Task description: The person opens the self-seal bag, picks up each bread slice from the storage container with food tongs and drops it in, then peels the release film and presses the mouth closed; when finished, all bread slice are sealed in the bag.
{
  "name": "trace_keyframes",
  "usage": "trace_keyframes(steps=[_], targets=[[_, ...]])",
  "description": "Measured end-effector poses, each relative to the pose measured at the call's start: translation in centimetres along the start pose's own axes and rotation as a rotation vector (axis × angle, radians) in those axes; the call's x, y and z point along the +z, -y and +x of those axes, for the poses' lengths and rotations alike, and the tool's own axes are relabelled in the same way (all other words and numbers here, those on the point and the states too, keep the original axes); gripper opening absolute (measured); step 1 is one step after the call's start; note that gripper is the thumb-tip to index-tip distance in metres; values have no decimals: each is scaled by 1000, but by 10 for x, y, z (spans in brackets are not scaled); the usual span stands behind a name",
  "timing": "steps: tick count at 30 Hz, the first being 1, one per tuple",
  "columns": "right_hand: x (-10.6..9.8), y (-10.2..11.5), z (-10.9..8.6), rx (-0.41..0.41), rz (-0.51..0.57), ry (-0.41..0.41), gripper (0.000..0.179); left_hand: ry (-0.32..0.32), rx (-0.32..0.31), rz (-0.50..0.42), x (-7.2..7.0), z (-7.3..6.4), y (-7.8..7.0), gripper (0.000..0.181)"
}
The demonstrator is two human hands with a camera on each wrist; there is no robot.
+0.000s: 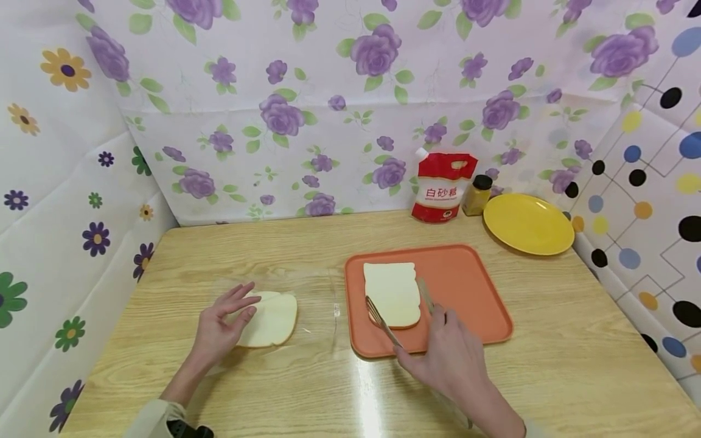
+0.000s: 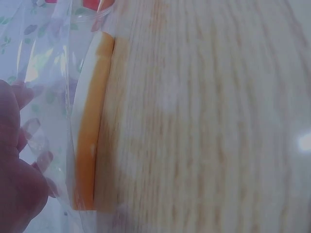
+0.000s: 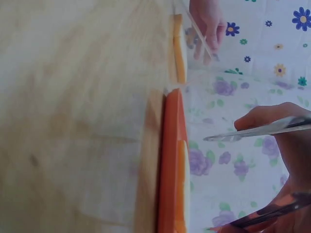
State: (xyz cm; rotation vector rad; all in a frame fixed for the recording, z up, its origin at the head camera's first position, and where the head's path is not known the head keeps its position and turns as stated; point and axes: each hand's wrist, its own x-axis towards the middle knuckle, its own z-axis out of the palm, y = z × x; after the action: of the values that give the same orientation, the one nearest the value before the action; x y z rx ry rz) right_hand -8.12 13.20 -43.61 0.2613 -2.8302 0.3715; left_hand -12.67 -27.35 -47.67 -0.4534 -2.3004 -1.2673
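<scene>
My right hand (image 1: 451, 359) grips metal food tongs (image 1: 389, 331) above the near side of an orange tray (image 1: 465, 292). The tongs' two ends are spread apart, one slotted and one flat, on either side of a white bread slice (image 1: 391, 292) lying on the tray. My left hand (image 1: 221, 322) is at the other bread slice (image 1: 274, 319), on the left of the table in a clear plastic bag (image 1: 317, 304). Its thumb and fingers are bent with a small gap between them. In the left wrist view, the fingertips (image 2: 34, 127) lie against the raised film.
Behind the tray stand a red and white sugar pouch (image 1: 438, 188) and a small jar (image 1: 477, 194) with a black lid. A yellow plate (image 1: 528, 225) leans at the back right corner. Patterned cloths surround the wooden table (image 1: 263, 249) at the back and sides.
</scene>
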Motion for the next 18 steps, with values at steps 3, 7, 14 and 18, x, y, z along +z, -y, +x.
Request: trace_keyframes(steps=[3,7,14,18], targets=[[4,2,-6,68,-4,36,93,6,2,2,1,1,0,25],[9,10,-8,137,-3,113,97,15,-14,2,0,0,-1,23],[20,23,-7,173,-3,118,101,21,-6,-16,0,0,-1,22],[25,27,-7,196,6,112,96,20,-3,-19,0,0,-1,22]])
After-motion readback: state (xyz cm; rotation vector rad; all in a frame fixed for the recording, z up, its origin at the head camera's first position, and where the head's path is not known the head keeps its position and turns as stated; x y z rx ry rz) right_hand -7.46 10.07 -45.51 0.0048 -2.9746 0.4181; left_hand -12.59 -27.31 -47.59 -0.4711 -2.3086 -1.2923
